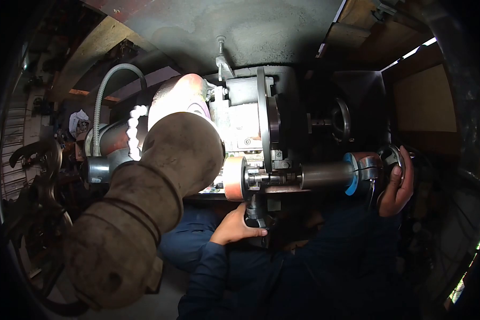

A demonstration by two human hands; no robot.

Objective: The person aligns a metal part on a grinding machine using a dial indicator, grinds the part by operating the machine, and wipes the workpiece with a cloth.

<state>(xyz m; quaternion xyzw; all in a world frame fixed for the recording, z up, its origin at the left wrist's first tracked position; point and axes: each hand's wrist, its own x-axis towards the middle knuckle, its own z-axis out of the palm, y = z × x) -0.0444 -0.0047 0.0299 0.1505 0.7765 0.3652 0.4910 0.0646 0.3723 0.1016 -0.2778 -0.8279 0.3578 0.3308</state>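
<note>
In the head view, the only one there is, the person sits close up to the machine with both hands busy at its near edge. The left hand is partly curled about a black knob, its thumb laid along the near side and some fingers hidden. The right hand grips the rim of a handwheel at the far right, thumb on the near side, fingers bent round the outside. Between them, a cylinder lies level, with a blue ring at its right end and, farther left, an orange ring; bright metal parts fill the gap. All that looks assembled and in line, so I'd judge the setting-up done and the adjusting by hand in progress; how much is left, I can't tell. A thin disc stands upright behind; whether it touches anything is unclear. I can't read a brand, label or any lettering anywhere.
</note>
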